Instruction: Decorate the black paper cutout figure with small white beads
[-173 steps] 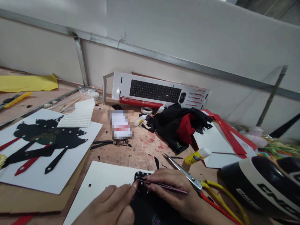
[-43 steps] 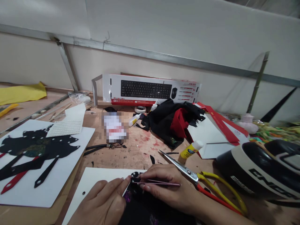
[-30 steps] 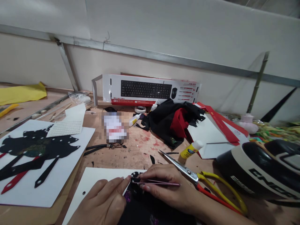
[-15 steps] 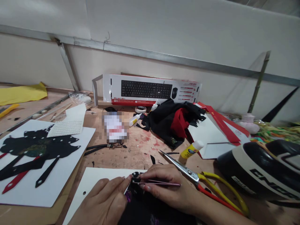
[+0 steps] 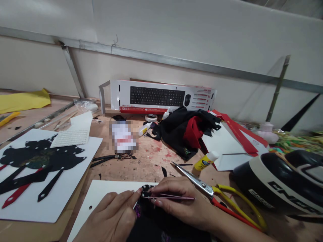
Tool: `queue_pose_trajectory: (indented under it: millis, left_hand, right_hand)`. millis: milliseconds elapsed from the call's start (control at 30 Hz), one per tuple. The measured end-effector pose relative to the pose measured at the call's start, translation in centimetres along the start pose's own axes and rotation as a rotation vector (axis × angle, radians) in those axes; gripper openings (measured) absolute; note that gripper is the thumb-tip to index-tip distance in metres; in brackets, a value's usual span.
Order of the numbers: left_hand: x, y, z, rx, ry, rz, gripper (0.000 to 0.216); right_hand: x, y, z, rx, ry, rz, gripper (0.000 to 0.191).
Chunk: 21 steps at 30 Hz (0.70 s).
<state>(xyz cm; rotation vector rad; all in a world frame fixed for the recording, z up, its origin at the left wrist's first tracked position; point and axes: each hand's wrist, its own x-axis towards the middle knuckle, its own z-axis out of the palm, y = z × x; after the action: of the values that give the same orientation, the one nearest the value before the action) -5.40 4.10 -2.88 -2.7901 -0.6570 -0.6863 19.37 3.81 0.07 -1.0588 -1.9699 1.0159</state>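
At the bottom middle, my right hand [image 5: 174, 198] pinches a pair of slim pink tweezers [image 5: 176, 197] between thumb and fingers. The tweezers' tips point left, at the edge of a black fabric piece [image 5: 153, 223] dotted with small white beads. My left hand [image 5: 113, 211] grips that edge, its fingertips pressed together close to the tips; part of the fabric is hidden under both hands. Purple glitter shows beside my left thumb. Beneath the fabric lies a white sheet [image 5: 97, 191] with a small hole in it.
Scissors [image 5: 209, 190] lie open-bladed by my right forearm, near a glue stick [image 5: 206, 160] and a black-and-white container [image 5: 267, 188]. At left, a beaded black cutout [image 5: 58, 158] rests on white board under a bead sheet [image 5: 70, 137]. Behind stand a keyboard box [image 5: 156, 95] and crumpled black cloth [image 5: 174, 131].
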Motion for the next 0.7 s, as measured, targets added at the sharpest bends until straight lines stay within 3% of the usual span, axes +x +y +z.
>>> queue_pose_trajectory:
  millis: [133, 367, 600, 700]
  left_hand:
    - [0.14, 0.13, 0.01, 0.026, 0.025, 0.007, 0.031]
    - [0.21, 0.19, -0.14, 0.025, 0.062, -0.004, 0.030]
    - [-0.02, 0.15, 0.27, -0.021, 0.022, -0.008, 0.028]
    - [0.02, 0.49, 0.52, -0.031, 0.109, -0.083, 0.035]
  right_hand:
    - [-0.01, 0.07, -0.05, 0.034, 0.015, 0.014, 0.019]
    - [-0.23, 0.88, 0.13, 0.118, 0.077, 0.187, 0.022]
    - [-0.08, 0.71, 0.09, 0.096, 0.049, 0.088, 0.024]
    - [-0.06, 0.64, 0.06, 0.078, 0.039, 0.084, 0.024]
